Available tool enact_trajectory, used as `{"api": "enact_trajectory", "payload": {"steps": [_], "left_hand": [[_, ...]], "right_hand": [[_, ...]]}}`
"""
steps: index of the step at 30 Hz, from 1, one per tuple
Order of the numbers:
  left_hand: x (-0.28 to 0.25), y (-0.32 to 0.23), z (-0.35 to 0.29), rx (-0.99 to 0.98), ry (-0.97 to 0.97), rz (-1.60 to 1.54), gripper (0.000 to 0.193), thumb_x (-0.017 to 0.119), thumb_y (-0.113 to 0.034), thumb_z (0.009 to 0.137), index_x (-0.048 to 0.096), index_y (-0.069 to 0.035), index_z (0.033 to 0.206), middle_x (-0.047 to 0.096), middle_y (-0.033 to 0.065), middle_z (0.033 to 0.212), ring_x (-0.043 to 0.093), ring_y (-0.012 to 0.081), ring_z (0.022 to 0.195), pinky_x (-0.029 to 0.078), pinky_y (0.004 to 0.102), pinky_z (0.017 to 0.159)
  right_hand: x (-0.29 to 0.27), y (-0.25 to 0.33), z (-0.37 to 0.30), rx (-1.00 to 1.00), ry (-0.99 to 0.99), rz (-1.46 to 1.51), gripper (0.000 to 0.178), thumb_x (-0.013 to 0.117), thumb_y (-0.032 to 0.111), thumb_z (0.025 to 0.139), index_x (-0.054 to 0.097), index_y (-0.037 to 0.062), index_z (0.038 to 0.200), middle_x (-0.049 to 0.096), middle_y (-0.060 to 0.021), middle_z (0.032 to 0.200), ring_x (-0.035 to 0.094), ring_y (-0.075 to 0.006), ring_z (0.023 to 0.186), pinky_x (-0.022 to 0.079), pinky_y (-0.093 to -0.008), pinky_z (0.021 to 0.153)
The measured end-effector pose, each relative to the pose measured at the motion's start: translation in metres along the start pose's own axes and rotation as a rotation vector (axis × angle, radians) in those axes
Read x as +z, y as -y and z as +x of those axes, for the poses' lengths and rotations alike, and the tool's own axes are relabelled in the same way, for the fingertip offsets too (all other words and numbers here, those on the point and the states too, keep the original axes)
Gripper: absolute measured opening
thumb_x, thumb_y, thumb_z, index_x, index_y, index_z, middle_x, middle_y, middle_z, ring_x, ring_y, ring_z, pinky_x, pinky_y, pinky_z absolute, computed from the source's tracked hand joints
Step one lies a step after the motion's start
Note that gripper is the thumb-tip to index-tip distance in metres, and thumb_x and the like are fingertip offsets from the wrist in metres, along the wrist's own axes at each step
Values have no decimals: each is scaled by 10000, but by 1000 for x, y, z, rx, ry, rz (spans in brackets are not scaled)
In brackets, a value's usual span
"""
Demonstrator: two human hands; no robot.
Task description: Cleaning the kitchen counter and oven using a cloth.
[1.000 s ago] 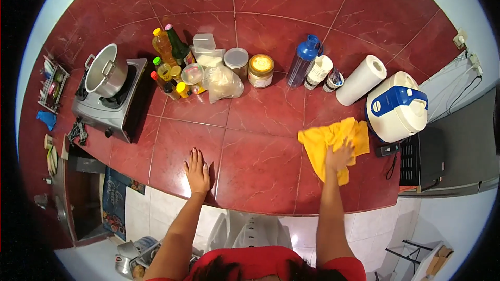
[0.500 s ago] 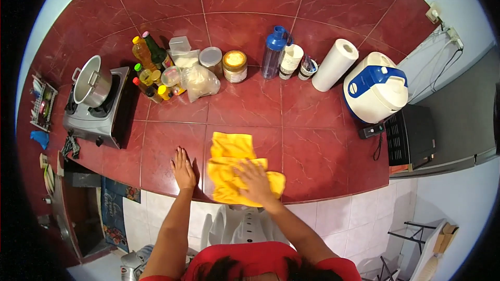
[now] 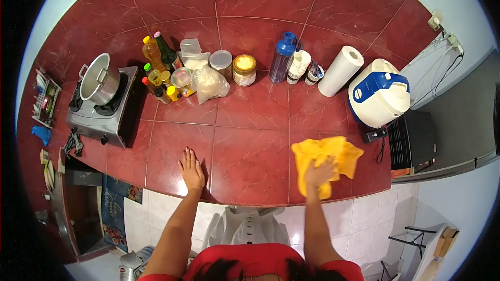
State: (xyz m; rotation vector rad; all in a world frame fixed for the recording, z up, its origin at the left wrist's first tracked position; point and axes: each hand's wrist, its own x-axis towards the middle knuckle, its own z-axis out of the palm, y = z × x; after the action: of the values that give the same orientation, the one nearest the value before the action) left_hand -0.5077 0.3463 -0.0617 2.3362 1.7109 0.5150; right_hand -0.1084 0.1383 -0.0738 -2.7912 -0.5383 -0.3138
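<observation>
A yellow cloth (image 3: 341, 151) lies rumpled on the right part of the red tiled countertop (image 3: 250, 164), near its front edge. On top of it my right hand (image 3: 320, 173) presses palm down, fingers stretched forward over the fabric and somewhat blurred by motion. My left hand (image 3: 192, 173) rests flat on the bare tiles near the front edge, left of the middle. Its fingers are extended and it holds nothing.
Along the back stand bottles (image 3: 162, 54), a bagged food packet (image 3: 209, 83), jars (image 3: 244, 70), a blue-topped bottle (image 3: 283, 57), paper cups (image 3: 298, 66), a paper towel roll (image 3: 341, 71) and a rice cooker (image 3: 379, 93). Left, a pot (image 3: 100, 80) sits on a gas stove (image 3: 112, 122).
My right hand has swept the yellow cloth from the counter's middle to the right, and its folds have changed. My left hand stays flat on the tiles. The view has shifted slightly.
</observation>
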Motion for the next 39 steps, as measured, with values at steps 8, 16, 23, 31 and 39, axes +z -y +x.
{"api": "enact_trajectory", "payload": {"steps": [8, 16, 23, 31, 39], "left_hand": [[-4, 0, 1, -27, 10, -49, 523, 329, -258, 1027, 388, -51, 1504, 324, 109, 1597, 273, 294, 1482, 139, 530, 1205], [-7, -4, 0, -42, 21, -57, 523, 289, -276, 1042, 389, -56, 1505, 329, 125, 1592, 282, 309, 1479, 139, 529, 1205], [-13, -12, 7, -60, 14, -84, 505, 309, -262, 1039, 410, -75, 1498, 350, 126, 1582, 293, 315, 1476, 142, 530, 1205], [-12, -3, 0, -87, 16, -28, 500, 283, -269, 1054, 406, -94, 1506, 343, 101, 1590, 296, 300, 1475, 145, 512, 1211], [-13, -9, 3, -87, 58, -69, 500, 313, -244, 1044, 395, -82, 1509, 310, 107, 1604, 266, 289, 1490, 139, 518, 1207]], "right_hand": [[-28, 174, -103, -814, 494, 289, 853, 650, 504, 804, 389, 57, 1482, 280, -159, 1598, 155, -398, 1501, 80, -688, 1146], [-36, 235, -82, -912, 585, 372, 1075, 621, 755, 749, 254, 170, 1573, 141, -216, 1631, 68, -428, 1507, -9, -705, 1126], [34, 263, 4, -1112, 437, 418, 737, 576, 622, 873, 409, 276, 1502, 363, -63, 1579, 262, -273, 1481, 135, -601, 1175], [43, 112, 143, -679, 240, 451, 611, 627, 458, 914, 487, 206, 1452, 439, -96, 1527, 359, -327, 1432, 253, -592, 1137], [42, 49, 149, -269, 134, 116, 777, 508, 610, 930, 348, 159, 1542, 325, -187, 1580, 296, -382, 1458, 221, -602, 1152]]}}
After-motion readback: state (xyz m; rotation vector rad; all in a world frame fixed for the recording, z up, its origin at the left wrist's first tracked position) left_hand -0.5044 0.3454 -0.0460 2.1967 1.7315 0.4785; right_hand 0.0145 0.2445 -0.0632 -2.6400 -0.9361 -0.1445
